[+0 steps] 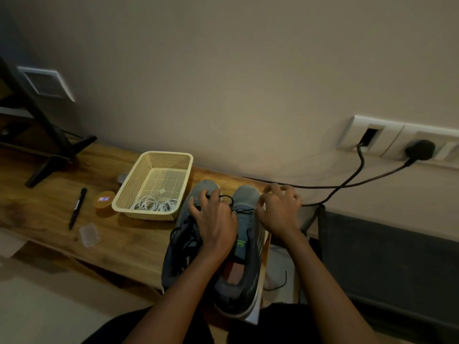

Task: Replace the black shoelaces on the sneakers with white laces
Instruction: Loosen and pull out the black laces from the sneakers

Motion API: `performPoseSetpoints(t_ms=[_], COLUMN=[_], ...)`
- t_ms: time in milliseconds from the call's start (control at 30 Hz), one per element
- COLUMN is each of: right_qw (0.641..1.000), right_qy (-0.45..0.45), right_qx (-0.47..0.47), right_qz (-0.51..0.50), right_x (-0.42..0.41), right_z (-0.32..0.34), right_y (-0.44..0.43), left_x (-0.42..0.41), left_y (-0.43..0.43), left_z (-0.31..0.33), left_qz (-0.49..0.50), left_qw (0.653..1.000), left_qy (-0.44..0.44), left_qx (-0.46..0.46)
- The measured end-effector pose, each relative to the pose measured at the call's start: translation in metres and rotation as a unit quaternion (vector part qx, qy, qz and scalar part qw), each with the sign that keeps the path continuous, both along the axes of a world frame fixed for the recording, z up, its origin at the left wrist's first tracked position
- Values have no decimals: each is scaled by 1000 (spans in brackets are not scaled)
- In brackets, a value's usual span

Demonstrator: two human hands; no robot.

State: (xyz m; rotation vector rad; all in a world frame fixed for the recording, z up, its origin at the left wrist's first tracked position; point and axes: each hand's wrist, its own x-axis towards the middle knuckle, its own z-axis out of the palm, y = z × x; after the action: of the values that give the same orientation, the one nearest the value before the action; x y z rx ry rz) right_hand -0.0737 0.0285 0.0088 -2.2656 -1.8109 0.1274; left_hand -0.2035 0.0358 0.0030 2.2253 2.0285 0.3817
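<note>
Two grey sneakers stand side by side on the wooden table (129, 242), toes pointing away from me. My left hand (216, 224) lies over the left sneaker (181, 244), its fingertips pinching a loop of the black lace (229, 198) near the toes. That lace runs across the lowest eyelets of the right sneaker (246, 247). My right hand (280, 209) is curled at that sneaker's right edge, thumb and fingers pinching the lace's other end. More black lace is bunched on the left sneaker. Coiled white laces (154, 204) lie in the cream basket (139, 177).
Left of the basket lie a black pen (78, 207), a small round wooden box (104, 202) and a clear plastic case (89, 234). A black stand (49, 155) occupies the far left. Cables (347, 186) run from wall sockets (397, 142). The table's right edge is beside the right sneaker.
</note>
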Motion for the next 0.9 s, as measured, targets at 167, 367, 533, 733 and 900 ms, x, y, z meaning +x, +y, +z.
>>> performPoseSetpoints(t_ms=[167,367,533,733,900], right_qw=[988,994,998,998,980], right_qy=[25,82,50,33,51], right_qx=[-23,-14,-22,-48,-113], right_qz=[-148,-64,-17,-36,-156], right_x=[17,4,-15,-1,18], right_z=[4,1,-1,10,12], right_y=[-6,-2,1,-2,-7], left_x=[0,0,-1,0,0], left_y=[0,0,-1,-1,-1], left_z=[-1,-1,1,1,1], left_qz=[2,-1,-7,-6,-4], left_qw=[1000,1000,1000,1000,1000], left_qy=[-9,-10,-1,2,-2], left_qx=[3,1,-3,1,3])
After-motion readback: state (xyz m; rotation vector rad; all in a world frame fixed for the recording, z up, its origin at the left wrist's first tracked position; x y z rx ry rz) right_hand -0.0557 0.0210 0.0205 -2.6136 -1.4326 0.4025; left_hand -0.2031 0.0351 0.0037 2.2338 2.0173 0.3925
